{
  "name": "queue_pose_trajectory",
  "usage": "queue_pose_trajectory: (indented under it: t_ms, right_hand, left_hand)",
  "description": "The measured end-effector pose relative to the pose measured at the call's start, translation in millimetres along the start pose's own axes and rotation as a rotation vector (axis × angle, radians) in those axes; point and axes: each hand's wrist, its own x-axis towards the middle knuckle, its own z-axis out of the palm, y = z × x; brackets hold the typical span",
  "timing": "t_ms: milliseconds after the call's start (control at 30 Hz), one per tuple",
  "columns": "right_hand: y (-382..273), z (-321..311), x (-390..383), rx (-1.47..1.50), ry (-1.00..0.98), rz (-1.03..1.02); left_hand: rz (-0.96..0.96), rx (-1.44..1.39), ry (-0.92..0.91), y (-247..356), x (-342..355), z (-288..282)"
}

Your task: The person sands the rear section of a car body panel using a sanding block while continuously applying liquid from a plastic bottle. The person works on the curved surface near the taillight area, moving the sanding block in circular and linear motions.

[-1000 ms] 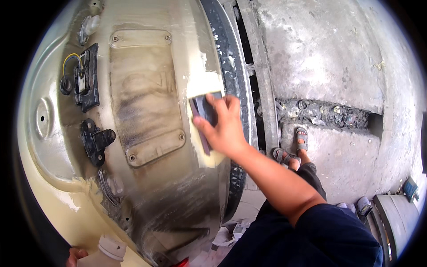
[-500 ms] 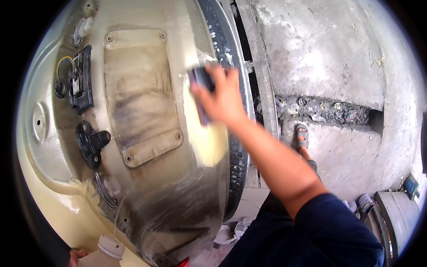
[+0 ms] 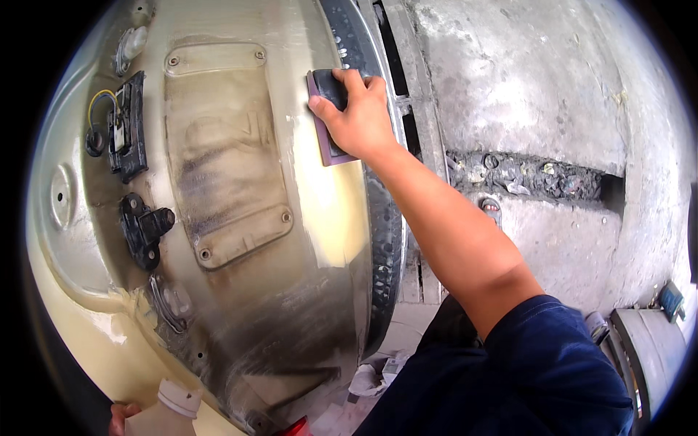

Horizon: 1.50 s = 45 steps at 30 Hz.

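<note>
The right hand [image 3: 360,120], curled over a sanding block [image 3: 329,142] on a pale patch's [image 3: 334,211] upper part, is apparently sanding, the left hand [image 3: 120,419] is gripping a white bottle [image 3: 171,412], and the next stroke is probably calling for even pressure

Scuffed metal panel [image 3: 240,309], smooth cream patch [image 3: 332,218], matt black block [image 3: 329,89], rough concrete floor [image 3: 523,80], whitish plastic bottle [image 3: 166,416]

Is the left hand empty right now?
No, the left hand holds a whitish bottle at the bottom edge of the head view.
</note>
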Motion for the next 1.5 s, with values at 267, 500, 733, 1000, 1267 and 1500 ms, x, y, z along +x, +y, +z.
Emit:
queue_pose_trajectory:
  t_ms: [267,500,733,1000,1267,1500]
  right_hand:
    - [-1.9,-10.7,-77.6,0.004,-0.101,-0.046]
    - [-0.3,-11.2,-54.0,0.01,-0.122,0.027]
    - [-5.8,-11.6,-47.6,-0.013,-0.118,0.028]
    - [-6.4,-11.8,-98.1,-0.024,-0.088,0.048]
    - [-10.6,5.8,-79.1,0.028,-0.05,0.042]
    - [-17.1,9.3,-81.6,0.123,-0.021,-0.006]
  left_hand:
    - [0.003,0.014,0.005,3.2,3.3,2.7]
    - [0.0,0.018,0.012,4.7,-0.5,2.1]
    - [0.003,0.036,-0.001,3.8,1.0,0.7]
    - [-0.009,0.039,-0.009,1.5,-3.5,-0.2]
    - [-0.007,0.058,-0.018,0.9,-3.4,0.0]
    - [-0.019,0.068,-0.023,-1.6,-6.1,-1.7]
